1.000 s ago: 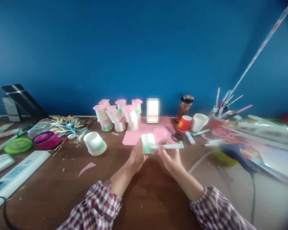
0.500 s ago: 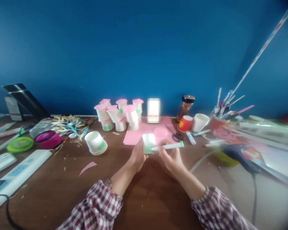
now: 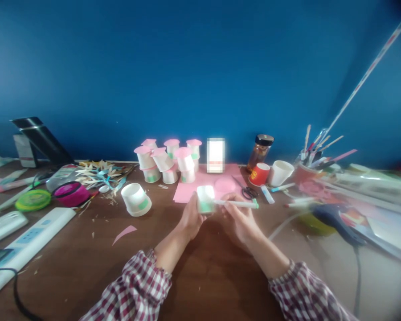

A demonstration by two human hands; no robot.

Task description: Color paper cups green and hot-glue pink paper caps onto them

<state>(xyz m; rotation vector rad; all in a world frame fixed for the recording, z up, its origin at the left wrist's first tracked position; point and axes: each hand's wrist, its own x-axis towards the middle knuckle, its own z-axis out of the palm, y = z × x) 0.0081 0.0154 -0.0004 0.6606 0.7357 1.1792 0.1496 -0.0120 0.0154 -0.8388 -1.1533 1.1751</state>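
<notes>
Fingers of the left hand (image 3: 189, 218) were wrapped around the left side of a small cup (image 3: 206, 199), white above with a green patch low down, in the middle, over the table (image 3: 203, 272). Just to its right lay the tip of a marker (image 3: 237, 204), whose long axis ran nearly level across the view, pointing left at the cup's side, its green end away to the right. Blur hid whether tip and cup touched. That marker was pinched by the right hand (image 3: 242, 220), so the left hand was the nearer to the cup. Beyond both hands lay pink paper (image 3: 183, 195), with scissors (image 3: 249, 192) by its right edge. Farther out, to the left, stood a loose cup (image 3: 133, 196) and, behind it, stacked cups (image 3: 186, 164) with pink tops.
</notes>
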